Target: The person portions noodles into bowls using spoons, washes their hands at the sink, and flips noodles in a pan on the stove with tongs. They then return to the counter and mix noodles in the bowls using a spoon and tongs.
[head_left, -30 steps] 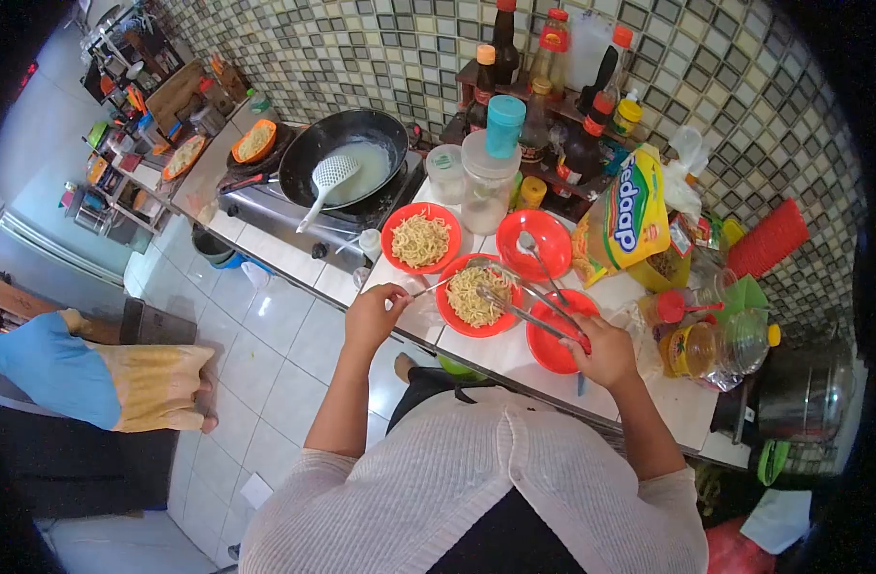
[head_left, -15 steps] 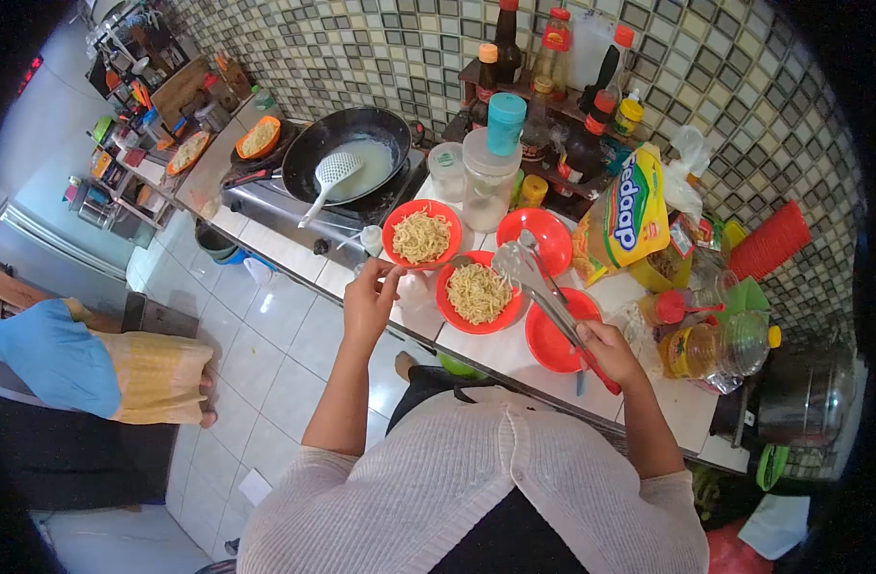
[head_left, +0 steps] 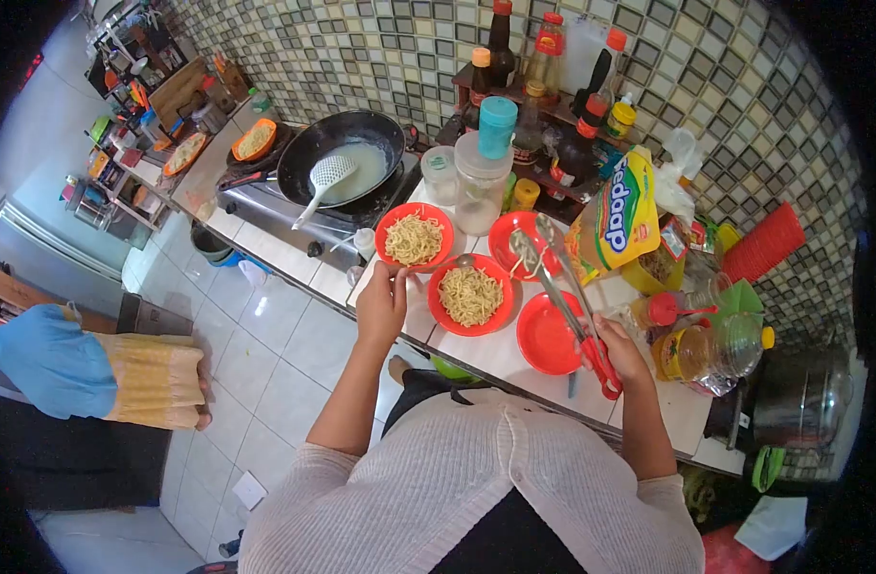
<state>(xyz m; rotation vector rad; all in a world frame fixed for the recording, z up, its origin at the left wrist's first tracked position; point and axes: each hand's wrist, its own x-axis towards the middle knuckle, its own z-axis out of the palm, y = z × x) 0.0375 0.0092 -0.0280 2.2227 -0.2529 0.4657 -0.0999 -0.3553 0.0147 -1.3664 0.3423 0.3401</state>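
Head view: right hand (head_left: 621, 352) clenched around tongs (head_left: 565, 311); left hand (head_left: 382, 301) pinching a spoon (head_left: 465, 260), noodle bowl (head_left: 448, 231) just beyond that hand.

Blue letters that read "Sedap" stand on the yellow-and-green bag (head_left: 596, 239) on the bench (head_left: 598, 407), while labels on a red-capped bottle (head_left: 545, 59) and the amber-liquid bottle (head_left: 691, 350) are too small to read.

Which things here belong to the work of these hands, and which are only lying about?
Seemingly in the job:
tongs, in the right hand
spoon, apparently in the left hand
far noodle plate
near noodle plate
red plate behind the tongs

Seemingly lying about:
yellow bag
yellow-capped bottle
turquoise container
tall dark bottle
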